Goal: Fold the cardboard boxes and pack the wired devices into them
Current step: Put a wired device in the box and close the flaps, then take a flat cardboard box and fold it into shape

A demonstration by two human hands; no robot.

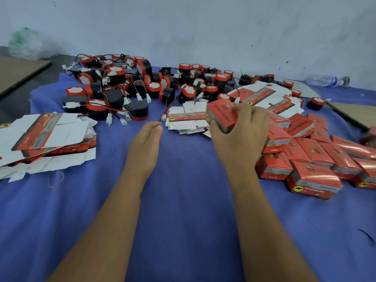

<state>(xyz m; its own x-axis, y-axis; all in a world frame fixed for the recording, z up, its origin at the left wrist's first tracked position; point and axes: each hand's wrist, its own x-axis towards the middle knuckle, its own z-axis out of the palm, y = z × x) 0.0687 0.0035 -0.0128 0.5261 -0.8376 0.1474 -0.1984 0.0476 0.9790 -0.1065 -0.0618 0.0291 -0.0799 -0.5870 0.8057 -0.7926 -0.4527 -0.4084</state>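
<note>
My right hand (242,131) grips a folded red cardboard box (220,113) just above the blue cloth, near the middle. My left hand (147,141) reaches forward with straight fingers and holds nothing; its fingertips are close to a red wire and white connector (163,118). A heap of black and red wired devices (126,86) lies behind both hands. Flat unfolded boxes lie in a small pile (184,119) between the hands. A larger stack of flat boxes (46,137) sits at the left. Folded red boxes (313,157) are piled at the right.
A blue cloth (183,220) covers the work surface. Brown cardboard sheets lie at the far left (18,72) and far right (354,112). A plastic water bottle (323,80) lies by the wall at the back right, and a crumpled plastic bag (25,44) at the back left.
</note>
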